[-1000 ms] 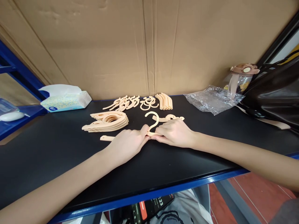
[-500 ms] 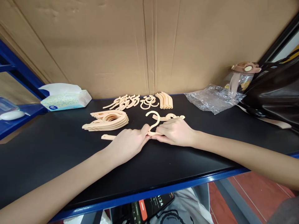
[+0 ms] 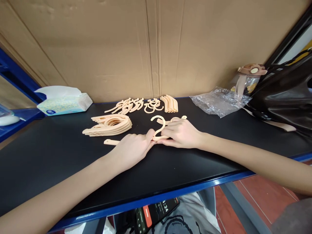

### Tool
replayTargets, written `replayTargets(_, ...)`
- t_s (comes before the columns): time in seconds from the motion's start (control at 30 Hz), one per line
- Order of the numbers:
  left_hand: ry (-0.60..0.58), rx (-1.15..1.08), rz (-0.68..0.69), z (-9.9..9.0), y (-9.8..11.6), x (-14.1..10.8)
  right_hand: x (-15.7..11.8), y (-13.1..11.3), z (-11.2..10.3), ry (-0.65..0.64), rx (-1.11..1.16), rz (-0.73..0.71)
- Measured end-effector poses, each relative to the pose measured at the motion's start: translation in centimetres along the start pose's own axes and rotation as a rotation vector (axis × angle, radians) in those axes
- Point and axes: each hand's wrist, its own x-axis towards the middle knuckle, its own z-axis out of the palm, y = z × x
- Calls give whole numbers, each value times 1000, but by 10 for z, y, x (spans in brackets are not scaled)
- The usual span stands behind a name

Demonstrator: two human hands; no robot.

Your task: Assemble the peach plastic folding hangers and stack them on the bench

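Observation:
Over the middle of the black table, my left hand point(image 3: 134, 148) and my right hand point(image 3: 181, 133) meet at the base of a beige plastic hanger hook point(image 3: 162, 125), whose curve stands up between them. My right hand pinches the hook's base. In my left hand is a hanger arm point(image 3: 110, 142), its rounded end sticking out on the left; most of it is covered by the fingers. The exact fit between hook and arm is hidden. Just behind my right hand lies another beige hanger piece point(image 3: 161, 121), partly covered.
Stacked hanger parts point(image 3: 109, 126) lie left of my hands. Farther back are thin arms point(image 3: 125, 105), loose hooks point(image 3: 153, 105) and curved bars point(image 3: 170, 104). A tissue pack point(image 3: 64, 103), a clear plastic bag point(image 3: 219, 100), a bottle point(image 3: 248, 79) and a black bag point(image 3: 282, 94) stand around.
The camera view has shifted slightly. Both hands keep their grip at the hook's base, with the right fingers bunched a little closer around it.

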Motion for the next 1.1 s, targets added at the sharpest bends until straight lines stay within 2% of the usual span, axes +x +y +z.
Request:
replayTargets(0.33, -12, -62, -79, -1, 3, 3, 1, 10, -7, 151, -123, 59)
replayTargets(0.5, -1, -111, -108, -1, 4, 2, 0, 14, -11, 283, -166, 112)
replayTargets(0.63, -8, -127, -124, -2, 4, 2, -1, 13, -12, 356, -114, 82)
replayTargets(0.8, 18, -141, -111, -2, 3, 1, -2, 8, -8, 281, -24, 34)
replayTargets(0.97, 42, -175, -58, -1, 2, 1, -2, 7, -5, 191, 6, 90)
replayTargets(1.1, 42, -183, -45, -2, 2, 1, -2, 7, -4, 194, 17, 81)
